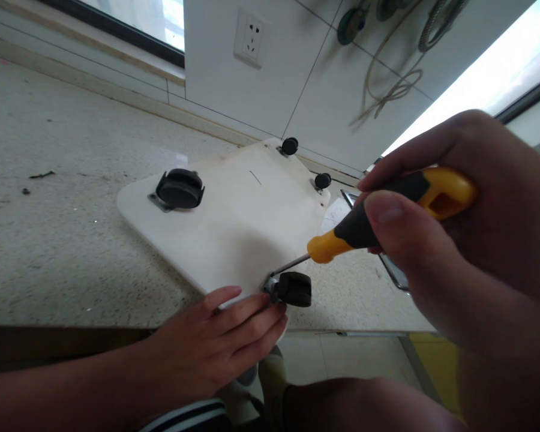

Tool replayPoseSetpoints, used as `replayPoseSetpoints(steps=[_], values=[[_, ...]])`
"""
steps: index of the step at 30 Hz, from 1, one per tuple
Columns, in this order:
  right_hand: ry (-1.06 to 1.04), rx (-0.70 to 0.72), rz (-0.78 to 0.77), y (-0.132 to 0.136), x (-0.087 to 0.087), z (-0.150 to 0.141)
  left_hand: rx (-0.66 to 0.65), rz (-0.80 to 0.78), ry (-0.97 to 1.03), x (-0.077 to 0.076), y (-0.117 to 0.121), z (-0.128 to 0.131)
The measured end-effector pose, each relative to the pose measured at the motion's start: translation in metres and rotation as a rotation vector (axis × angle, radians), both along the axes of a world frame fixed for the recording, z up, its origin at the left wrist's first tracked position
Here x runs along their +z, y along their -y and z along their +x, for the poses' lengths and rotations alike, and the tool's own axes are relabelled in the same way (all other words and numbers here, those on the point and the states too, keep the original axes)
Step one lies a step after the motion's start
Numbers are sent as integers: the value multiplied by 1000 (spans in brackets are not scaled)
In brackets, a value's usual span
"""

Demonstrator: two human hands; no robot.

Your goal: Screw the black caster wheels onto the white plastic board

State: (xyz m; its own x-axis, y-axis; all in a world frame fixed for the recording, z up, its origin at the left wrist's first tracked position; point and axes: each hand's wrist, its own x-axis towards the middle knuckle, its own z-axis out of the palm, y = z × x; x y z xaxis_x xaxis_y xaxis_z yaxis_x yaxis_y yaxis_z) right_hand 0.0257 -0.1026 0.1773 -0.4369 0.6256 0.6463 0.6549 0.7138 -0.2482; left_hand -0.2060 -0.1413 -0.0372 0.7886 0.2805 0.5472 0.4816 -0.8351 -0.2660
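Observation:
A white board (225,240) with rounded corners lies on the countertop, with small black swivel casters on its upturned face. My right hand (450,228) is closed round the handle of a yellow and black screwdriver (360,222). The screwdriver's shaft slants down to the left, and its tip meets the metal mounting plate of the near caster (294,289). My left hand (225,336) lies along the board's near edge, fingers stretched out, fingertips beside that caster's plate. Another caster (180,189) stands at the board's left corner. Two more, a caster (290,146) and a caster (323,181), sit toward the wall.
The speckled countertop (72,240) runs along a tiled wall with a socket (251,37). Dark debris (42,175) lies at the left. A metal-rimmed sink (393,276) is partly hidden behind my right hand. A looped cord (398,90) hangs at upper right.

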Motion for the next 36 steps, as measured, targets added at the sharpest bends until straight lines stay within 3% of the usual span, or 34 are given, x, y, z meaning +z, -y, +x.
replayPoseSetpoints(steps=[4,10,17,36], values=[[15,14,-6,3,0,-1,0,-13,2,0,1,0],[48,-230,-56,24,1,-19,5,-23,2,1,1,0],[0,23,-49,4,0,0,8,-25,-15,1,0,0],[-44,-60,-27,4,-7,0,-4,5,6,1,0,0]])
